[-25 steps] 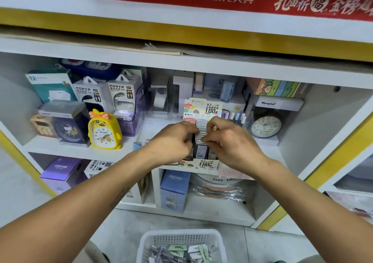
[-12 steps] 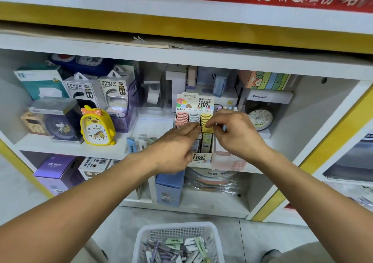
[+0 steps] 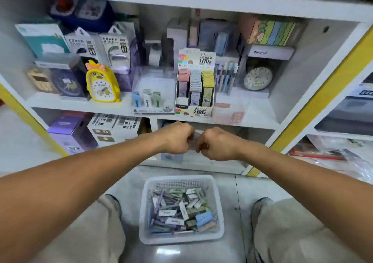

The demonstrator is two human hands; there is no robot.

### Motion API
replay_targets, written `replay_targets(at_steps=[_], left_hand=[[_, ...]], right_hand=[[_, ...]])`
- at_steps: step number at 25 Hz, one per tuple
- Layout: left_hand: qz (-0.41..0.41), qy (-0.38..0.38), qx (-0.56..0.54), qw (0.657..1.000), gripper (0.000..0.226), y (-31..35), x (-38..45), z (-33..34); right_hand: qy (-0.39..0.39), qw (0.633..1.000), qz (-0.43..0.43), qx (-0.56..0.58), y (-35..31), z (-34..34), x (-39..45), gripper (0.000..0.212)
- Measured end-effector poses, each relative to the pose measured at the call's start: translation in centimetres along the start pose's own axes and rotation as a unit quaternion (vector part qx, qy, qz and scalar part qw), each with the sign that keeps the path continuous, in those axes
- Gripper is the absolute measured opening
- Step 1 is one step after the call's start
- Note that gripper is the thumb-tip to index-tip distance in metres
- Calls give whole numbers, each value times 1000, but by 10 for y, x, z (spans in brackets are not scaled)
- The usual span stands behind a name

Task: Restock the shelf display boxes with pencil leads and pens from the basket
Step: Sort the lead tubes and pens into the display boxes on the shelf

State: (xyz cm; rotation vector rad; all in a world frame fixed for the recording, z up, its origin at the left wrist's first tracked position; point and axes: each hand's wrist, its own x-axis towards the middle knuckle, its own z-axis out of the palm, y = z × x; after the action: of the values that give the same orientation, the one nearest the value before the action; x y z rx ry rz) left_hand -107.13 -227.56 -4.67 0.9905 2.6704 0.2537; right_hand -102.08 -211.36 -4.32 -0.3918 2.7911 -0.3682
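White perforated plastic basket [image 3: 219,208], glossy floor [image 3: 238,190]

Duck clock: a yellow duck-shaped alarm clock [image 3: 102,83] with an orange bow stands at 9 o'clock on the upper shelf board.
Power banks: two boxed power banks [image 3: 99,46] stand upright behind it, toward 10 o'clock.
Round clock: a dark-rimmed round alarm clock [image 3: 257,78] sits at 2 o'clock.
Purple box: a purple carton [image 3: 69,131] rests on the lower shelf, at 8 o'clock.

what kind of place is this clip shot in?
Most likely a stationery shop: a pencil-lead display box on a white shelf, boxed power banks and clocks beside it, and a restock basket on the floor.
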Motion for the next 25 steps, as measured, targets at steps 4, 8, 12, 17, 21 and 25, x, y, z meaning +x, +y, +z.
replay_targets(at_steps=[4, 8, 12, 17, 21, 25], left_hand=[[0, -177, 68, 982, 22, -4, 8, 74], [-14, -244, 49, 968, 22, -15, -1, 161], [-25, -311, 40, 949, 29, -41, -21, 232], [-44, -310, 61, 948, 60, -61, -35, 299], [-72, -256, 98, 959, 86, -56, -36, 329], [-86, -222, 135, 962, 80, -45, -26, 342]], right_hand=[[-139, 988, 65, -31, 11, 94, 10, 36], [-191, 975, 108, -17, 29, 187, 9, 36], [-215, 968, 130, 18, 51, 251, -2, 48], [-222, 970, 95, 6, 59, 300, -6, 55], [-202, 973, 109, -21, 63, 323, -6, 65], [-187, 974, 114, -50, 61, 332, 8, 66]])
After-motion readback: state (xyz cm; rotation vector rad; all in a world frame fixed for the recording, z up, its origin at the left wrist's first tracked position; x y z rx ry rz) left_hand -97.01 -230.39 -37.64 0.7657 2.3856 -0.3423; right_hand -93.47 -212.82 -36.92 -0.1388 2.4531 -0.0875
